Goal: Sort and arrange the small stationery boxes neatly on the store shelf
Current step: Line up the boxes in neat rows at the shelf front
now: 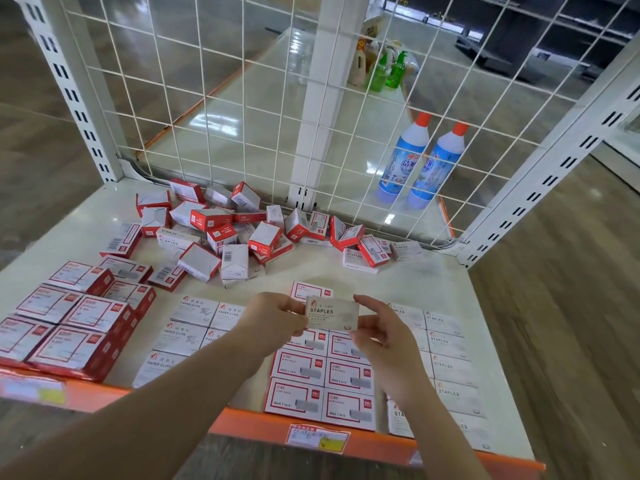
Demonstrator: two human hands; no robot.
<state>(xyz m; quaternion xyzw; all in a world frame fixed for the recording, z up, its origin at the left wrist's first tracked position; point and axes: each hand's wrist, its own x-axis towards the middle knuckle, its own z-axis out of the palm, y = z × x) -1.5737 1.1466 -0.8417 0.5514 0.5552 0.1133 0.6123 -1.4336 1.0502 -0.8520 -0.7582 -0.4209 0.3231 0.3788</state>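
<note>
Both sets of fingertips pinching grey STAPLES box [331, 313], left hand [273, 318] and right hand [382, 332] holding it above sorted rows on shelf [433, 268]. Risk: box slipping from light pinch, knocking red-bordered boxes [323, 386] askew. Unsorted pile [239, 230] waiting behind, against wire grid [242, 98]. No containers showing.

Wire mesh panel [242, 109], seemingly wooden floor [561, 306]

hands: left hand [273, 318] + right hand [379, 329] pinch staples box [331, 312] | above shelf [408, 282]
</note>
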